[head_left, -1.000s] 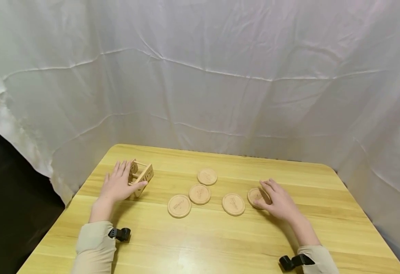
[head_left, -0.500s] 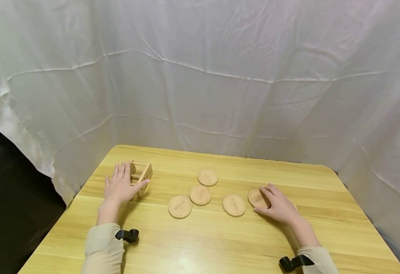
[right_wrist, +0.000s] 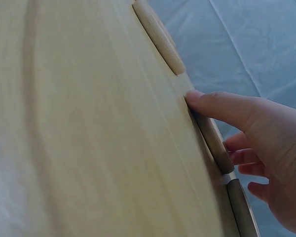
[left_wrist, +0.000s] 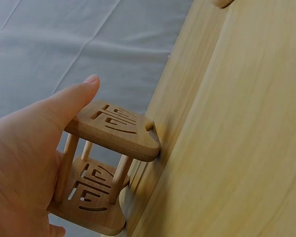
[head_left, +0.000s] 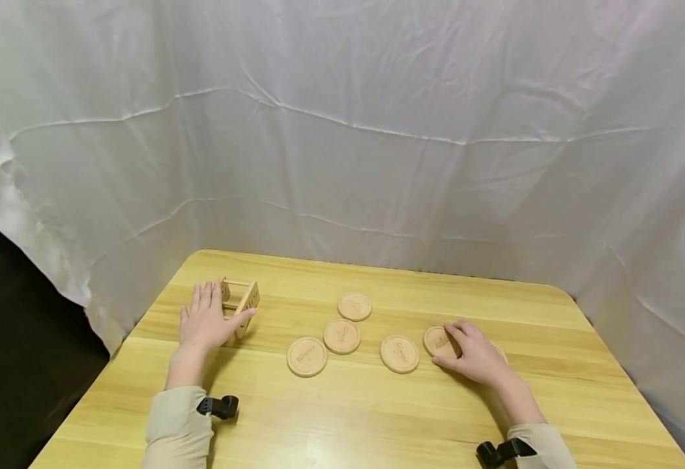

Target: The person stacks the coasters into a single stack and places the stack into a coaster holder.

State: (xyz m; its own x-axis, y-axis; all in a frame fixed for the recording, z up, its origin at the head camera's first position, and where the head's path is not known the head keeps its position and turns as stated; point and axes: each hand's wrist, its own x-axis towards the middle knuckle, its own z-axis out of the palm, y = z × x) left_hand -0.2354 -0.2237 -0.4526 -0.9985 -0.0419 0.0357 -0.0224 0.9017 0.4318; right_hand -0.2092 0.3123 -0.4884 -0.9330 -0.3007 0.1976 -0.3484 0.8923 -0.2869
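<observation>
Four coasters (head_left: 342,336) lie lower centre — my spread left hand (head_left: 204,326) grips the rack (head_left: 251,298), lower left; my half-curled right hand (head_left: 476,355) pinches another coaster (head_left: 440,342).

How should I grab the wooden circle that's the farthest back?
Probably pinch the back circle by its rim, at its left and right edges, reaching down from above. It lies flat on the table, so its outer edge is what fingers can catch, and another circle sits close in front, crowding the near side.
</observation>
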